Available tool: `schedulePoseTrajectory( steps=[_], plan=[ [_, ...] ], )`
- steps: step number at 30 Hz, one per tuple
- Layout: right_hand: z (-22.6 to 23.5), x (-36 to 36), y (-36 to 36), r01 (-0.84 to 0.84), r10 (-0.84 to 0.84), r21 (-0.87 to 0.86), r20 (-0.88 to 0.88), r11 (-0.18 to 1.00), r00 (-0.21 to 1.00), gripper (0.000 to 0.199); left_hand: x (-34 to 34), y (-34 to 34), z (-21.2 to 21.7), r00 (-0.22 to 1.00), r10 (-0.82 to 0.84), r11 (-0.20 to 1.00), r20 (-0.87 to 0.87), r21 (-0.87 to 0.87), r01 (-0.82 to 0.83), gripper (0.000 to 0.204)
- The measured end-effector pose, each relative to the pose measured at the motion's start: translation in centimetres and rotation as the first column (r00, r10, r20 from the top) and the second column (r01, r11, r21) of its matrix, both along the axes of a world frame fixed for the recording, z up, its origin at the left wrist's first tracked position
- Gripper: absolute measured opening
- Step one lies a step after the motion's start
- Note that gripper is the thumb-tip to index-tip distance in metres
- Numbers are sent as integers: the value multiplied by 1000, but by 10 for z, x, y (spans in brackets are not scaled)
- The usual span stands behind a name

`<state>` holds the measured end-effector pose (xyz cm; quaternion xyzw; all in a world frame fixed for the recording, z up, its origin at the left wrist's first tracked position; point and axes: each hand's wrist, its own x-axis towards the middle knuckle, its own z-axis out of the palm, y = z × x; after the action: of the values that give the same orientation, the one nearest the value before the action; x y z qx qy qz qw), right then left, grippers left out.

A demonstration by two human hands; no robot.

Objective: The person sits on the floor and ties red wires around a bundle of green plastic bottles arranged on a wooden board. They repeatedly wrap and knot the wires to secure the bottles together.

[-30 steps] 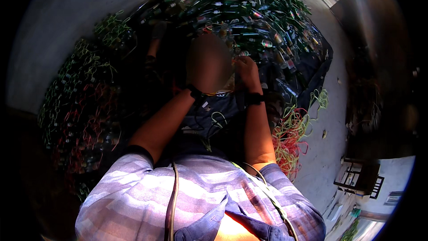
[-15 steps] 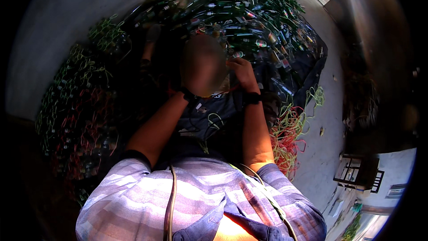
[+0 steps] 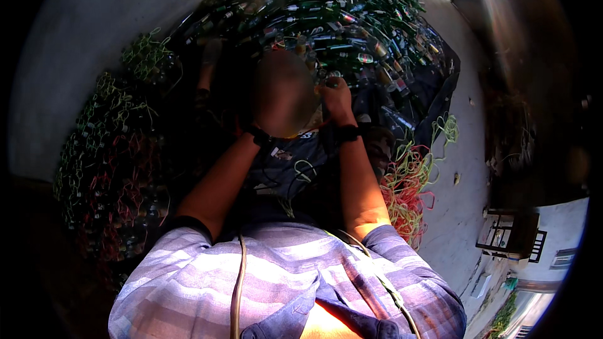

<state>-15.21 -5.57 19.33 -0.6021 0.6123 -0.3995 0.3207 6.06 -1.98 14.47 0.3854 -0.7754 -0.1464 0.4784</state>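
My left hand (image 3: 271, 122) is mostly covered by a dark blurred oval, so its fingers and anything in them are hidden. To the right of that oval my right hand (image 3: 339, 99) is raised, its fingers curled closed around something too small and dark to make out. A thin reddish cord (image 3: 317, 127) stretches from the blurred patch toward my right wrist. Just beyond my right fingers begins a large heap of green glass bottles (image 3: 333, 9). A loose loop of pale green cord (image 3: 304, 171) hangs over the dark cloth at my lap (image 3: 276, 182).
Bottles bound with green and red cord (image 3: 113, 157) stand in shade on the left. A tangle of green and red cords (image 3: 408, 194) lies by my right elbow. Dark sheeting (image 3: 445, 88) edges the heap, with grey floor (image 3: 461, 144) beyond it. A wooden chair (image 3: 512, 235) is far right.
My right hand has shifted slightly left and turned, with its fingers now more curled. My left arm stays nearly in place. The view has tilted a little.
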Motion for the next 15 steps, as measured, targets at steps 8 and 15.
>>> schedulePoseTrajectory(
  steps=[8,15],
  plan=[
    [11,-7,-9,-392,378,20,225,920,898,53,-4,8,14,955,75,997,-287,25,-71,50],
    [31,2,-6,-437,352,125,419,891,837,42,3,45,36,930,361,923,-68,172,-345,50]
  ],
)
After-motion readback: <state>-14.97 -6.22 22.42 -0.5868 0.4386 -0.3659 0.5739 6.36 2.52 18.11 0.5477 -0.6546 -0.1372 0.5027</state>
